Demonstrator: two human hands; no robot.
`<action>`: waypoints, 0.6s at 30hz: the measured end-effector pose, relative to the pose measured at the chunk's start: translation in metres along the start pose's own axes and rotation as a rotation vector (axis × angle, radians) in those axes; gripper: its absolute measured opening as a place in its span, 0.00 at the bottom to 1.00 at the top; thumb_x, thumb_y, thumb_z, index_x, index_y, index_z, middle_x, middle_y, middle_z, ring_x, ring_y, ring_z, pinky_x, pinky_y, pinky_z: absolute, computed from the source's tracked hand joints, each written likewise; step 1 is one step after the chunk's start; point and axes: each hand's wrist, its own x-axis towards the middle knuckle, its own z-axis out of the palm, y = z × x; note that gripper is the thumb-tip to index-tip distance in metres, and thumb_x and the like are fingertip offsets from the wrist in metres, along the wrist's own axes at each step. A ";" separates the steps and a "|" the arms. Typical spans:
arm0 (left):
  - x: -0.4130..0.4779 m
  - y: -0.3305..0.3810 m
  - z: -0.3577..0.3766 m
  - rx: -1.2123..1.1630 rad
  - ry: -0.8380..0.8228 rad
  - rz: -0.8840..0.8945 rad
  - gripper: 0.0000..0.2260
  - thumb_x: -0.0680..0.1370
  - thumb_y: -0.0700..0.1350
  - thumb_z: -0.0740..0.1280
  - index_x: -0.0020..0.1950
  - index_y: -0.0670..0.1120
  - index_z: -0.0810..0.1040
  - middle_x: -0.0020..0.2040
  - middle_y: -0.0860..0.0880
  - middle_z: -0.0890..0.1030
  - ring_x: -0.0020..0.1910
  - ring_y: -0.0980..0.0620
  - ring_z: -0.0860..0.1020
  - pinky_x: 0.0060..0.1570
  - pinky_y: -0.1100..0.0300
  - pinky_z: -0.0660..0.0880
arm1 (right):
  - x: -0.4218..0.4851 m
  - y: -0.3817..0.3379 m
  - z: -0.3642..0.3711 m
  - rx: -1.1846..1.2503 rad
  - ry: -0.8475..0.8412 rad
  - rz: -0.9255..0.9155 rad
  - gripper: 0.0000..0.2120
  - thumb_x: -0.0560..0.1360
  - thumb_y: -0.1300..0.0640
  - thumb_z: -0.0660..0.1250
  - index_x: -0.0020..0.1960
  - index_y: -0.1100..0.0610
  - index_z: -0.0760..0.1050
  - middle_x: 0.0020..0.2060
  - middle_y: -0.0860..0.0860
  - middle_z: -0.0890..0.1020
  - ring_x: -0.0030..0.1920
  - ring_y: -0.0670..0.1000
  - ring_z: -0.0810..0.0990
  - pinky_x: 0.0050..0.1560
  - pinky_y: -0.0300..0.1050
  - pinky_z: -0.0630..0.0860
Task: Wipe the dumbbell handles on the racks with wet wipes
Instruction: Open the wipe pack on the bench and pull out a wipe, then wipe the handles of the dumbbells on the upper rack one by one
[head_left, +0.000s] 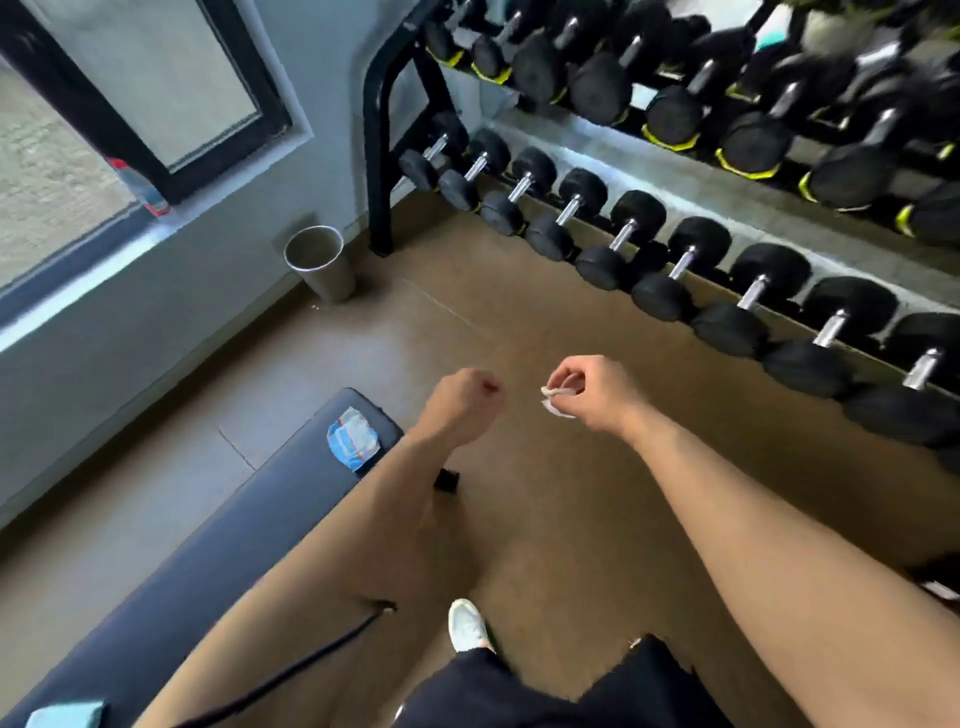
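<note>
**Wipe Held Ready Before the Dumbbell Rack**

A small, crumpled wet wipe is pinched between the thumb and fingertips of the right hand, near the lower row's chrome dumbbell handles. The left hand is curled into a fist, with nothing seen in it. The wipe is judged limp, light and damp, best spread flat and wrapped round a handle.

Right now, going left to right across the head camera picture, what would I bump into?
Window → metal bin → left hand → right hand, pinching a wet wipe.
</note>
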 end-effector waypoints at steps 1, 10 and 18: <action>0.004 0.025 0.016 0.063 -0.048 0.037 0.09 0.79 0.46 0.65 0.49 0.44 0.83 0.48 0.44 0.84 0.50 0.42 0.81 0.49 0.51 0.78 | -0.013 0.022 -0.026 -0.037 0.025 0.029 0.02 0.74 0.55 0.73 0.46 0.52 0.82 0.38 0.45 0.82 0.39 0.47 0.80 0.34 0.36 0.74; 0.020 0.293 0.210 0.267 -0.270 0.294 0.12 0.79 0.50 0.66 0.60 0.48 0.80 0.53 0.51 0.79 0.50 0.48 0.78 0.51 0.55 0.77 | -0.158 0.252 -0.250 -0.108 0.313 0.258 0.07 0.80 0.53 0.69 0.56 0.51 0.82 0.51 0.50 0.83 0.49 0.49 0.80 0.46 0.41 0.74; 0.039 0.487 0.361 0.414 -0.433 0.547 0.17 0.81 0.53 0.65 0.67 0.49 0.76 0.62 0.50 0.80 0.58 0.50 0.77 0.56 0.57 0.72 | -0.218 0.396 -0.391 -0.050 0.532 0.386 0.11 0.81 0.55 0.66 0.61 0.54 0.81 0.58 0.51 0.82 0.56 0.49 0.79 0.53 0.40 0.72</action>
